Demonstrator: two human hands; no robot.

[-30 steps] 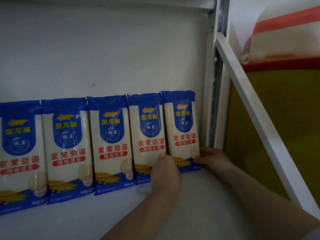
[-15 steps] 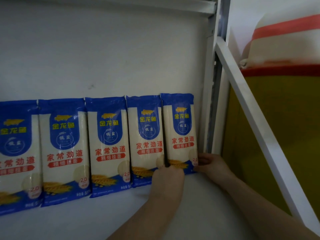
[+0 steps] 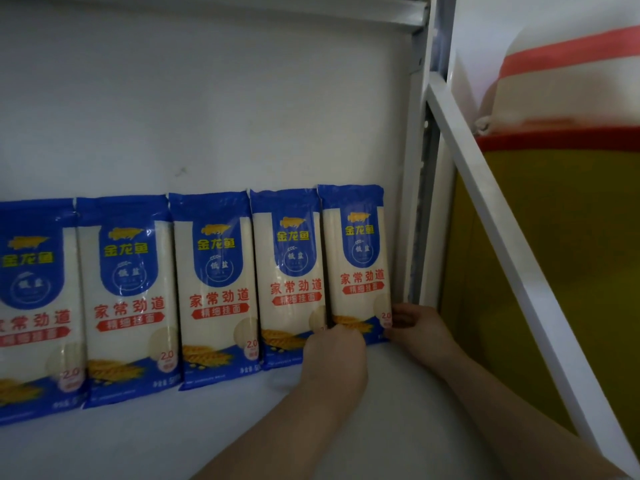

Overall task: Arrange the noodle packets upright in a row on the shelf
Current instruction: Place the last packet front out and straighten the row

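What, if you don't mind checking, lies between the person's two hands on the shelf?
In the head view, the lower part of the rightmost noodle packet sits between the left hand and the right hand; each holds one bottom corner.

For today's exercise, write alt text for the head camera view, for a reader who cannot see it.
Two hands hold the bottom of the rightmost noodle packet, the left hand at its lower left and the right hand at its lower right corner. Five blue-and-white packets stand upright in a row against the back wall of a white shelf.
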